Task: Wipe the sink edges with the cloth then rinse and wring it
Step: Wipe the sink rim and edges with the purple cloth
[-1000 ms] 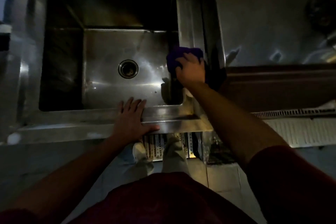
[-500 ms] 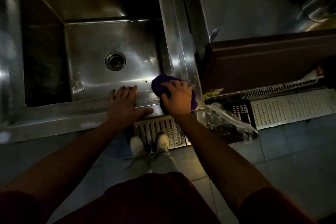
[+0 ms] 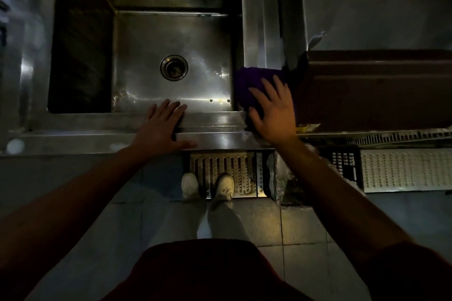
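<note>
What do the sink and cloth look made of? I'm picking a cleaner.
Sink: likely stainless steel, brushed finish; grey metal showing streaky reflections and glare. Cloth: dark purple, soft matte fabric, perhaps microfibre; it bunches under the right hand without shine.

The right hand [image 3: 274, 115] presses a purple cloth [image 3: 254, 83] flat on the sink's [image 3: 215, 122] front right corner, fingers spread. The left hand [image 3: 161, 129] rests open on the front rim, above white shoes [image 3: 208, 186] on a floor grate [image 3: 234, 166].
</note>
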The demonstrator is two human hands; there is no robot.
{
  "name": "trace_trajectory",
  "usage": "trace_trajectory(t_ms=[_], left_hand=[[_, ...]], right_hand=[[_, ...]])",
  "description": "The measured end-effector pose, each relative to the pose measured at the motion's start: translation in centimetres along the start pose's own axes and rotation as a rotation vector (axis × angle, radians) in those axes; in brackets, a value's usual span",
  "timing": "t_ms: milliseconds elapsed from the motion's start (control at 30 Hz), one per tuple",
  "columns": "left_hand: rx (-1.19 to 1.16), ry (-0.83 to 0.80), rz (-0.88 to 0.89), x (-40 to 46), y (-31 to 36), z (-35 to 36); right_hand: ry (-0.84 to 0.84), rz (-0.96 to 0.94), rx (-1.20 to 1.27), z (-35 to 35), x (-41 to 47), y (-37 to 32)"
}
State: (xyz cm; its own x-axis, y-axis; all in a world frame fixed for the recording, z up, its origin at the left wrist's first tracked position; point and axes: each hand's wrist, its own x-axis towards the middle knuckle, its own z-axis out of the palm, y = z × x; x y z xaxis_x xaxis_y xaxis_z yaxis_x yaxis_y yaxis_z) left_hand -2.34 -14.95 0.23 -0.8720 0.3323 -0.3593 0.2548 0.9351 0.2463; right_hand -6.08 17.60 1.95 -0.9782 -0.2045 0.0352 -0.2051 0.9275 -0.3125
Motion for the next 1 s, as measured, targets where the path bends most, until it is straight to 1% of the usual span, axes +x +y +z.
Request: trace_trajectory(t_ms=[33, 133, 233, 367, 467, 533, 633, 700, 767, 833, 900, 933, 1000], left_hand=[[0.003, 0.004, 0.003, 0.1, 0.1, 0.0], [0.013, 0.028, 0.012, 0.3, -0.1, 0.1], [0.025, 0.034, 0.013, 0.5, -0.1, 0.3], [0.016, 0.037, 0.008, 0.4, -0.2, 0.3], [0.003, 0.026, 0.011, 0.4, -0.3, 0.3], [-0.017, 0.032, 0.006, 0.5, -0.2, 0.4], [-0.003, 0.061, 0.008, 0.4, 0.2, 0.2], [0.005, 0.046, 0.007, 0.3, 0.3, 0.1], [0.010, 0.042, 0.011, 0.3, 0.2, 0.3], [0.010, 0.046, 0.026, 0.4, 0.1, 0.4], [0.009, 0.055, 0.024, 0.5, 0.0, 0.6], [0.007, 0.058, 0.016, 0.5, 0.0, 0.7], [0.004, 0.053, 0.009, 0.5, -0.2, 0.7]], right_hand=[[0.012, 0.019, -0.007, 0.6, -0.8, -0.3], [0.081, 0.163, 0.001, 1.6, -3.2, -2.3], [0.102, 0.245, 0.045, 2.8, -5.6, -5.3], [0.042, 0.237, 0.142, 4.7, -5.3, -12.2], [-0.003, 0.217, 0.184, 5.2, -3.4, -14.3], [0.009, 0.198, 0.241, 4.6, -2.7, -13.7], [0.095, 0.177, 0.382, 1.2, -2.4, -11.2], [0.189, 0.216, 0.349, -1.8, -1.8, -8.5], [0.262, 0.268, 0.231, -3.6, -0.4, -5.7], [0.238, 0.360, 0.165, -3.4, 1.3, -4.3], [0.159, 0.407, 0.141, -1.7, 2.7, -4.3], [0.122, 0.397, 0.121, -0.6, 3.3, -4.4], [0.116, 0.351, 0.043, 1.1, 5.1, -3.9]])
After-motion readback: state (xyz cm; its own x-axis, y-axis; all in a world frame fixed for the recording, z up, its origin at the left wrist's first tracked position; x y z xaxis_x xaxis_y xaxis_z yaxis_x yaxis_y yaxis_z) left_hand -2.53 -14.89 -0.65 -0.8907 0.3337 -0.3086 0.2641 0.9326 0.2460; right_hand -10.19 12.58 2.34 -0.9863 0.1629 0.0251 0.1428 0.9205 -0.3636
